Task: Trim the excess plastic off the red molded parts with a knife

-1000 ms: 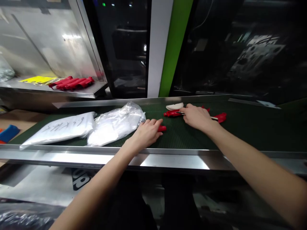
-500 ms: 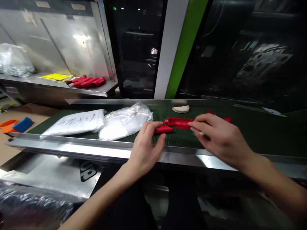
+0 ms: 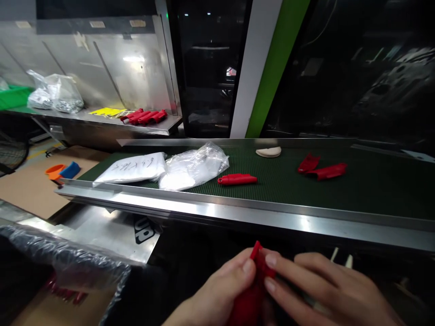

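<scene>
A red plastic part (image 3: 244, 302) is held low, in front of the conveyor's near edge. My left hand (image 3: 217, 287) is closed round it, the thumb near its upper end. From the other side my right hand (image 3: 326, 285) pinches the same end with its fingertips. The lower part of the piece is cut off by the frame, and my fingers cover some of it. Another long red plastic part (image 3: 238, 179) lies on the green belt (image 3: 282, 181). Further right, more red plastic pieces (image 3: 322, 170) rest on the belt.
White plastic bags (image 3: 193, 170) and a cream half-round piece (image 3: 268, 152) lie on the belt, which has a raised metal rail (image 3: 210, 209). Several red parts (image 3: 146, 117) sit on a metal shelf. Bottom left stands a plastic-lined box (image 3: 84, 262) with red pieces inside.
Both hands have drawn back from the belt towards me with a red part, now held between them. One red part stays on the belt. The view has swung left.
</scene>
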Tool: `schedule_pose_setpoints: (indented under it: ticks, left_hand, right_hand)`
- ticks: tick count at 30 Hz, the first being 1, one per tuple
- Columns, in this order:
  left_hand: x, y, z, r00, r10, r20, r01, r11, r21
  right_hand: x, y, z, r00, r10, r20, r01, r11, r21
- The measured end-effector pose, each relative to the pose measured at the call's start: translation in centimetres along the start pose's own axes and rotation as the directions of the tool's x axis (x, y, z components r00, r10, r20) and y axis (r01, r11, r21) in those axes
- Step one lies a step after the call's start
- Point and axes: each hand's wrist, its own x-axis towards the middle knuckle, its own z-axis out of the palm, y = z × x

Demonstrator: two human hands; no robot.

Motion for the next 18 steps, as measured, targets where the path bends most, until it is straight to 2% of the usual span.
schedule_pose_setpoints:
  ticks: [3,5,7,8,10,13,18]
  left_hand:
    - [-0.6,-0.8,-0.2,0.989,0.07,-0.128,-0.062,0.996,0.063]
    - [-1.1,-0.9,-0.2,0.966,0.116,-0.23,-0.09,0.988,0.124]
    - [-1.7,-0.9,0.0,0.946,0.163,-0.281,-0.117,0.978,0.173]
    - [-2.0,-0.8,0.2,0.934,0.182,-0.307,-0.126,0.973,0.193]
    - [-2.6,-0.8,0.8,0.914,0.197,-0.355,-0.128,0.97,0.208]
    - [-3.4,-0.8,1.6,0.89,0.199,-0.411,-0.118,0.97,0.213]
    - [-3.6,-1.4,1.8,0.886,0.265,-0.381,-0.213,0.961,0.175]
  right_hand:
    - [-0.2,0.1,0.5,0.99,0.129,0.048,-0.131,0.991,0.035]
    - [0.0,-0.1,0.8,0.948,0.311,0.066,-0.316,0.945,0.082]
    - [0.5,-0.6,1.1,0.901,0.417,0.121,-0.433,0.881,0.19]
    - [0.7,-0.8,1.2,0.895,0.425,0.136,-0.446,0.857,0.258]
    - [1.1,-1.2,1.3,0.924,0.364,0.118,-0.381,0.85,0.363]
    - [1.2,-1.3,1.5,0.966,0.254,0.038,-0.25,0.895,0.37]
    - [0.8,-1.8,2.1,0.963,0.246,0.108,-0.268,0.892,0.364]
